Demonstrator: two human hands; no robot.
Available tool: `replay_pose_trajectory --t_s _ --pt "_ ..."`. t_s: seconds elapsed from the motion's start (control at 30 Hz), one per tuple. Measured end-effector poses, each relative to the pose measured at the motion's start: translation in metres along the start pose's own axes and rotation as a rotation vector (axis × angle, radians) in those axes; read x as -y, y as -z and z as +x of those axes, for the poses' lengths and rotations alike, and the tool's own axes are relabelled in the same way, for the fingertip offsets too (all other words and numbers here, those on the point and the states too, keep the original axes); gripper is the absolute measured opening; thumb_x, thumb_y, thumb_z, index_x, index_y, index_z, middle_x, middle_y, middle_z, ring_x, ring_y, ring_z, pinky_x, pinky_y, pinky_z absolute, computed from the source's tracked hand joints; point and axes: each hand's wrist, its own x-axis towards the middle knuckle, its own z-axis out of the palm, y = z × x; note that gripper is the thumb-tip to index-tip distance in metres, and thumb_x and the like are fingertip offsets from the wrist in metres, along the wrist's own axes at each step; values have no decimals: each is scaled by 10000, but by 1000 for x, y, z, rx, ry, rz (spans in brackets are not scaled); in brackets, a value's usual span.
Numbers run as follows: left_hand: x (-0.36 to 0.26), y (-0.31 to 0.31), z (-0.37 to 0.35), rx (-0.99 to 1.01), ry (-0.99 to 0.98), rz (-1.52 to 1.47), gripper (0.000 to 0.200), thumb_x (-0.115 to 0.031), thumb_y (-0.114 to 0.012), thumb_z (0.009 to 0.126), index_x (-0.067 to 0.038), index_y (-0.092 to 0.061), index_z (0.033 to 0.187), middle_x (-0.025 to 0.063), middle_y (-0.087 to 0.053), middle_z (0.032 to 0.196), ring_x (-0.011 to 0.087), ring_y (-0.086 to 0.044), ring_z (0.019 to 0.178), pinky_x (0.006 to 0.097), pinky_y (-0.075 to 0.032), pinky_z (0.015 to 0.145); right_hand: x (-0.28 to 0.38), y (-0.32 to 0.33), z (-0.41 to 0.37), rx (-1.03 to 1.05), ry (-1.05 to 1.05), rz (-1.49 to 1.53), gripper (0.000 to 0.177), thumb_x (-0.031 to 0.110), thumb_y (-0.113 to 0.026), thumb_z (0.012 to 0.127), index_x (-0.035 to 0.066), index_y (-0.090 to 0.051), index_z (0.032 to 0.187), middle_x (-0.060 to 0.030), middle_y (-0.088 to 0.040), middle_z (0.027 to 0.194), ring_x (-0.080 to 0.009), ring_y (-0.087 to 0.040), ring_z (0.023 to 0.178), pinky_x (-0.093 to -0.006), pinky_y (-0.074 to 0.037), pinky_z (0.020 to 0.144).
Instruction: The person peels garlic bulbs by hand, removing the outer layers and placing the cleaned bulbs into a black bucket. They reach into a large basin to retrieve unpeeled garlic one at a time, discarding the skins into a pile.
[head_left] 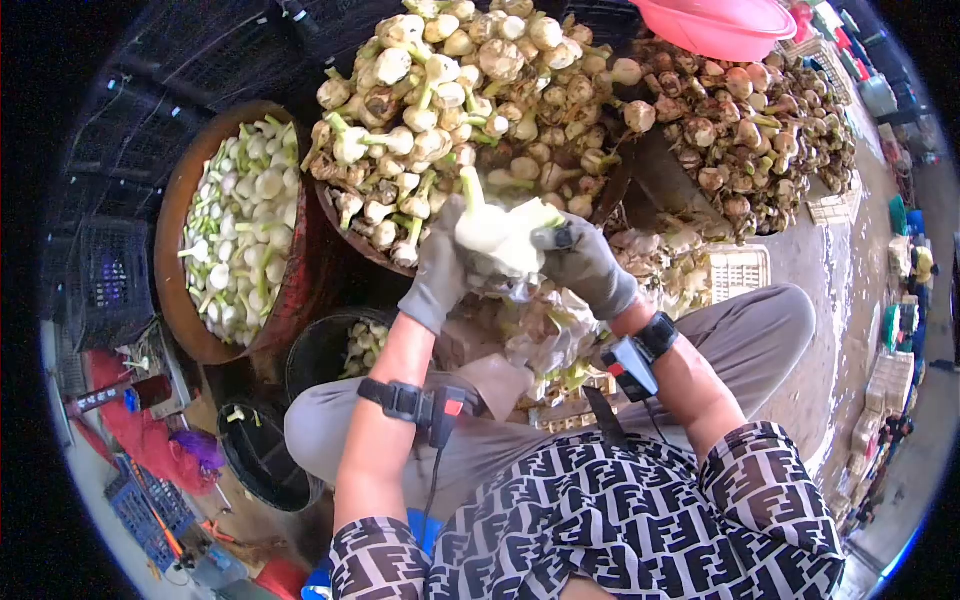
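Both hands wear grey gloves and meet in front of a heap of garlic. A pale, peeled-looking garlic bulb (485,228) with a cut green stem is held between them, slightly blurred. My left hand (440,265) wraps its left side, fingers closed. On the other side, my right hand (590,265) is closed on the same pale clump, its thumb near a short stem; a dark band shows at that thumb. Below the hands, loose papery skins and leaves (550,335) lie between the legs. The garlic heap (450,90) fills a wide basin just beyond.
At the left stands a rusty round tub (172,240) of clean white garlic. Black buckets (262,470) sit by the left knee. Browner garlic (750,130) is piled at the right, behind a pale plastic crate (740,272). A pink basin (715,25) is at the top.
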Motion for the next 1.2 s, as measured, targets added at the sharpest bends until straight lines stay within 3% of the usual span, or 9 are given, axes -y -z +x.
replay_pose_trajectory --t_s 0.13,0.2,0.3,0.57,0.7,0.83,0.9,1.03,1.2 --pt "-4 11 6 -151 -351 481 527 -459 -523 836 20 -576 1047 76 -622 956 120 -575 844 230 -452 738 9 1 -3 -34 93 -190 162 33 -525 823 -20 -575 967 -37 -615 893 -111 -570 791 -233 -461 719" --pt "-13 9 2 -152 -544 663 423 -378 -603 807 -19 -592 1030 75 -628 919 126 -575 807 237 -449 725 9 -2 -2 -103 -172 444 210 25 -560 771 -25 -581 974 -52 -617 927 -155 -592 797 -255 -475 733" --pt "-6 -4 -2 -304 -361 1065 339 -330 -670 760 -26 -619 899 59 -639 786 127 -577 693 262 -466 650 7 -2 -3 -101 -244 118 225 61 -572 768 -23 -592 976 -37 -615 869 -103 -557 745 -213 -442 675" --pt "-25 -2 -19 97 -280 419 124 -114 -620 810 -33 -590 900 37 -639 872 82 -584 719 220 -482 597 -6 108 -14 -280 -324 -162 194 80 -485 780 -36 -609 874 -42 -598 738 -103 -533 577 -229 -452 504" --pt "-42 34 -7 213 -525 218 246 -162 -605 810 -35 -548 1013 80 -589 1039 157 -583 875 277 -496 722 19 117 -32 251 -827 -1237 275 145 -501 763 18 -596 988 -143 -637 827 -265 -624 673 -334 -506 663" --pt "-101 102 -4 552 -495 -726 459 -325 -608 800 -28 -497 1132 120 -580 1000 227 -563 803 331 -484 660 8 159 -30 156 -675 -1400 406 269 -668 691 111 -587 1056 -139 -611 1001 -321 -582 920 -386 -462 791" --pt "-119 53 -30 -68 -751 -769 510 -368 -556 832 16 -470 1156 133 -568 974 202 -514 780 295 -453 664 1 183 -1 -124 -290 -1486 436 255 -670 697 132 -560 1101 -134 -611 1007 -283 -580 944 -362 -458 815" --pt "-100 33 -19 222 -405 -769 473 -369 -511 862 41 -508 1097 108 -558 982 179 -487 793 280 -432 648 21 180 78 -301 -52 -1576 464 170 -620 695 142 -520 1147 -136 -555 1050 -317 -538 989 -380 -448 826" --pt "-84 13 -1 72 -334 -444 430 -346 -484 883 9 -502 1124 65 -545 941 128 -454 729 231 -396 602 7 186 144 -147 -113 -1917 414 149 -562 687 169 -532 1099 -151 -537 1054 -336 -538 989 -431 -435 828"
